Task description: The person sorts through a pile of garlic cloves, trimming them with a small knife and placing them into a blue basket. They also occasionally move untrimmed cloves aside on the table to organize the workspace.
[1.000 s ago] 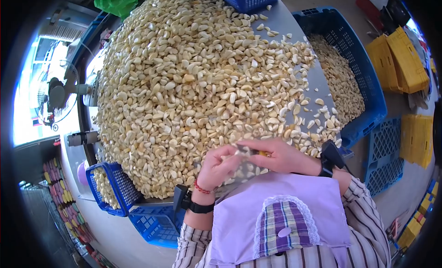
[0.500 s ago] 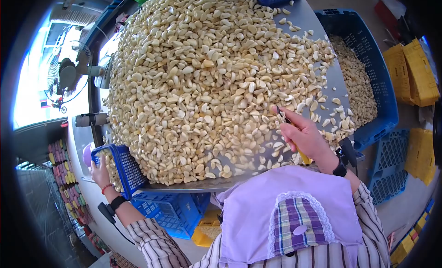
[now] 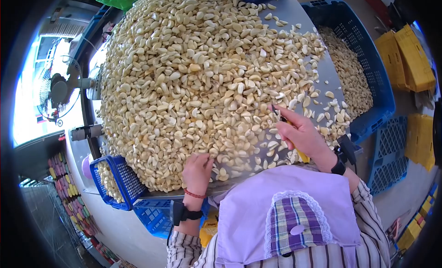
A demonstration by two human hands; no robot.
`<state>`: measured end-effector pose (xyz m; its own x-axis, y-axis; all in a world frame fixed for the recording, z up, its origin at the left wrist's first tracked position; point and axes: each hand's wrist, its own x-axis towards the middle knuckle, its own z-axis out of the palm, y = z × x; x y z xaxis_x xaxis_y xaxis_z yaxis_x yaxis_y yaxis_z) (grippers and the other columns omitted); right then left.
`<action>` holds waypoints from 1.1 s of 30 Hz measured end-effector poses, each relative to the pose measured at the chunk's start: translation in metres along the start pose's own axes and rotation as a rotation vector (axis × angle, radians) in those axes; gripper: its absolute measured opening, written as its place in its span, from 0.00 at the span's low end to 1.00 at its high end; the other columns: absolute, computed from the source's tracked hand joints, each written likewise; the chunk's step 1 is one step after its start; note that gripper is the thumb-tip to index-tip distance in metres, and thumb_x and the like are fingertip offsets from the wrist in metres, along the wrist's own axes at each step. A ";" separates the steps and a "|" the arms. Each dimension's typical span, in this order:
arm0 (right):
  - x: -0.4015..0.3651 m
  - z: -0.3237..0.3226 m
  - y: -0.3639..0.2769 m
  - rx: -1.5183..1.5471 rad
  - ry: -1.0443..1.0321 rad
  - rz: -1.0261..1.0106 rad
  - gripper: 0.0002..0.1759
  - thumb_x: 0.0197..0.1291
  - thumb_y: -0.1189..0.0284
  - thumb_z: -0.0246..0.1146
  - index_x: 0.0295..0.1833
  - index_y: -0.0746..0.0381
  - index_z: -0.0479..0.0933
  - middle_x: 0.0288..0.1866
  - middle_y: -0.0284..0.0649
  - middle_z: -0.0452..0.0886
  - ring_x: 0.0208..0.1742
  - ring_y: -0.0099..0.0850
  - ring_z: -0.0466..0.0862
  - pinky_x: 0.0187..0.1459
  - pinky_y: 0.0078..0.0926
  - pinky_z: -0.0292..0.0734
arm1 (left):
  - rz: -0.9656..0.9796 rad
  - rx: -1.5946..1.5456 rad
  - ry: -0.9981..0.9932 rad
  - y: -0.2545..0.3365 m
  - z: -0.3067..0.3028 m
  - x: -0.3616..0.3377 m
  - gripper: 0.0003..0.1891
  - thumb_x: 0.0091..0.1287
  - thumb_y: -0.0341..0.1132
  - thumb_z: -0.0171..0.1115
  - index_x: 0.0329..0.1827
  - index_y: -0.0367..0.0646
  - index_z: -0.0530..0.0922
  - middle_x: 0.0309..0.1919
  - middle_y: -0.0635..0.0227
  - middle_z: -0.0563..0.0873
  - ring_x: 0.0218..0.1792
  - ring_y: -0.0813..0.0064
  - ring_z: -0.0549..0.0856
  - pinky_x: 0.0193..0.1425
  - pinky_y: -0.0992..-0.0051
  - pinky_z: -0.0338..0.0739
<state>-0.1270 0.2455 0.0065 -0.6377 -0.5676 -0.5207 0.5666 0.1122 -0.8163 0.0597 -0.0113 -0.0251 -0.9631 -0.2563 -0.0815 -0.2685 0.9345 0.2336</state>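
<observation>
A big heap of pale cashew nuts (image 3: 184,88) covers the metal table (image 3: 332,84). My right hand (image 3: 301,136) is closed around a small knife (image 3: 302,156) with a yellow handle. Its dark tip points at the nuts on the heap's right side. At the heap's near edge is my left hand (image 3: 197,172), fingers bent and drawn together among the nuts. What they pinch, if anything, is too small to make out. Left of that hand, a small blue basket (image 3: 131,176) with cashews inside sits against the table's corner.
A large blue crate (image 3: 384,95) of nuts stands right of the table. Another blue crate (image 3: 154,217) is below the near edge. Yellow crates (image 3: 391,61) lie at the far right. A fan (image 3: 60,90) stands at the left.
My left hand has left the small blue basket and moved right to the near edge of the heap. My right hand still holds the knife in nearly the same place.
</observation>
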 end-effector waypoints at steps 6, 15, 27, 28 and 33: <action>-0.003 0.012 -0.009 -0.241 -0.161 0.057 0.29 0.64 0.64 0.59 0.70 0.55 0.65 0.36 0.34 0.81 0.24 0.16 0.75 0.30 0.14 0.74 | -0.678 -1.205 -0.058 0.032 -0.019 0.003 0.05 0.65 0.27 0.61 0.42 0.38 0.79 0.34 0.69 0.84 0.28 0.82 0.79 0.33 0.82 0.75; -0.008 0.028 -0.005 -0.674 -0.432 -0.256 0.41 0.59 0.55 0.58 0.75 0.53 0.53 0.51 0.54 0.80 0.43 0.50 0.83 0.45 0.38 0.77 | -0.226 -1.202 0.420 0.085 -0.008 0.018 0.10 0.56 0.20 0.68 0.35 0.40 0.75 0.35 0.66 0.82 0.32 0.83 0.80 0.35 0.84 0.74; -0.004 0.028 0.007 -0.309 -0.361 -0.246 0.29 0.65 0.63 0.57 0.72 0.52 0.63 0.31 0.35 0.80 0.27 0.24 0.79 0.33 0.23 0.75 | -0.412 -1.732 0.101 0.105 -0.019 0.043 0.10 0.68 0.26 0.55 0.51 0.39 0.72 0.42 0.62 0.83 0.40 0.73 0.84 0.41 0.74 0.83; -0.006 0.029 0.001 -0.249 -0.335 -0.159 0.29 0.65 0.64 0.57 0.72 0.52 0.63 0.30 0.33 0.79 0.27 0.21 0.77 0.33 0.21 0.75 | -0.411 -1.731 0.102 0.105 -0.021 0.045 0.10 0.68 0.26 0.55 0.51 0.39 0.72 0.42 0.62 0.83 0.40 0.73 0.84 0.41 0.74 0.83; -0.006 0.016 -0.026 -0.142 -0.227 0.182 0.29 0.66 0.63 0.57 0.72 0.54 0.63 0.38 0.35 0.81 0.34 0.21 0.78 0.37 0.21 0.75 | -0.423 -2.201 -0.037 0.102 -0.029 0.048 0.08 0.69 0.28 0.54 0.50 0.39 0.72 0.46 0.61 0.82 0.40 0.69 0.85 0.37 0.73 0.85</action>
<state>-0.1294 0.2331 0.0348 -0.3907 -0.6931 -0.6057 0.5720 0.3327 -0.7497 -0.0143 0.0646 0.0225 -0.8694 -0.2776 -0.4088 -0.0131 -0.8140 0.5807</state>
